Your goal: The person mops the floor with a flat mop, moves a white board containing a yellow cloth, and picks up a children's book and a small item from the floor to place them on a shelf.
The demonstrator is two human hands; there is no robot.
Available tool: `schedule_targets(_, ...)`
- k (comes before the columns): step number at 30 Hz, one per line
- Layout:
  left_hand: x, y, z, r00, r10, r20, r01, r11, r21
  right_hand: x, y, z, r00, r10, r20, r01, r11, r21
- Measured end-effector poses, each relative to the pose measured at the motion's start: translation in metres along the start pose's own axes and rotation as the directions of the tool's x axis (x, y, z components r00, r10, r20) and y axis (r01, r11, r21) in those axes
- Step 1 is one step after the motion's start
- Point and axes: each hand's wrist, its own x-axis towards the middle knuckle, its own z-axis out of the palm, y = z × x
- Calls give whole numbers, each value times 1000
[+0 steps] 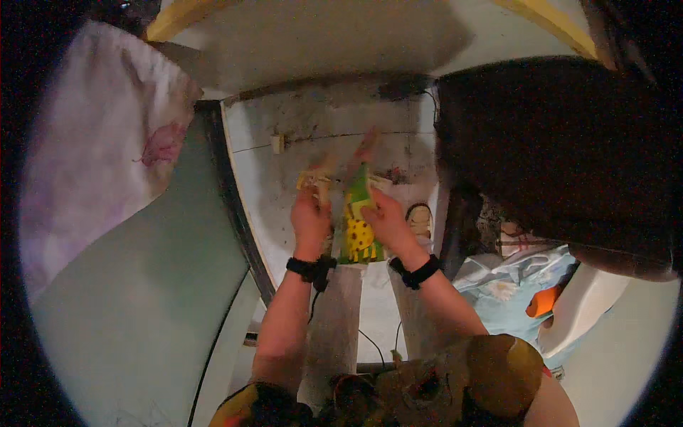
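In front of me, my right hand [390, 222] grips a flat, soft-looking green and yellow piece [359, 226] with dark dots and stripes. This piece tapers to a green point at the top; whether it is a packet or cloth I cannot tell. To its left, my left hand [310, 220] is closed around a pale yellowish thing [314, 178], blurred and partly covered by the fingers. The two hands are apart at about the same height. Dark bands circle both wrists.
A beige shoe [420, 219] is right of my hands. A small pale block [277, 144] lies farther off. Dark brown cloth [548, 156] hangs at the right, above light blue fabric [498, 292] and an orange object [544, 302]. Pale stained cloth [107, 142] covers the left. Thin cables [373, 345] run below.
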Motion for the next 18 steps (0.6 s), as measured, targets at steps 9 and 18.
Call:
schedule_targets(9, -65, 19, -24, 899, -341, 275, 428, 815, -389, -32, -12, 12, 973, -195, 128, 204, 976, -69)
schedule_targets(18, -70, -1, -47, 852, -475, 220, 504, 630, -591, -47, -59, 33, 778, -280, 562, 527, 777, -343)
